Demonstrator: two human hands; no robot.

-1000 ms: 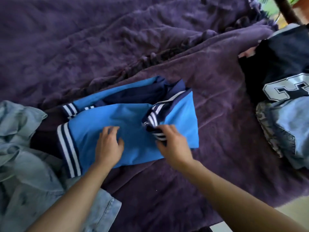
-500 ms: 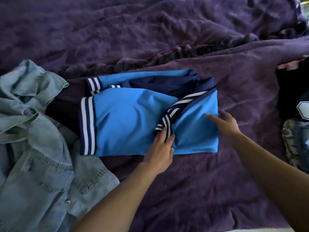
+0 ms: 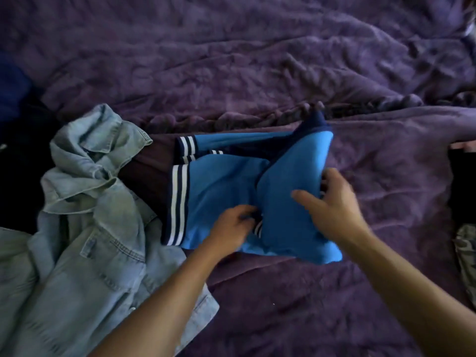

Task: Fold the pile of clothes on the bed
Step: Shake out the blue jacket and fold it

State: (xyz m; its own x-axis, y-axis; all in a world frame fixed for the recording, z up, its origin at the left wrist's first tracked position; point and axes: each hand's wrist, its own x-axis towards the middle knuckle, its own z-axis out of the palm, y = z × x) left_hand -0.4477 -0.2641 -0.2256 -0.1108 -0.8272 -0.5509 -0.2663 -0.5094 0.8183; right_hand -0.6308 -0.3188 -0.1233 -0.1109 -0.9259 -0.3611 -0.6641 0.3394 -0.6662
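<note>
A blue polo shirt [image 3: 221, 186] with navy and white striped cuffs lies partly folded in the middle of the purple bedspread [image 3: 231, 60]. My right hand [image 3: 332, 210] grips the shirt's right part and lifts it up and over toward the left, thumb on top and fingers underneath. My left hand [image 3: 229, 228] rests on the shirt's lower middle by the striped collar, fingers curled into the fold. A dark maroon garment [image 3: 149, 173] lies under the shirt's left end.
A crumpled light denim shirt [image 3: 85, 228] lies at the left. Dark clothing [image 3: 463, 186] and a patterned garment [image 3: 467, 256] sit at the right edge. A ridge of bunched bedspread [image 3: 257, 114] runs behind the shirt.
My right hand took hold of the shirt's right end and raised it, folding it leftward. My left hand stayed near the collar. The view shifted left, so the denim shirt shows more.
</note>
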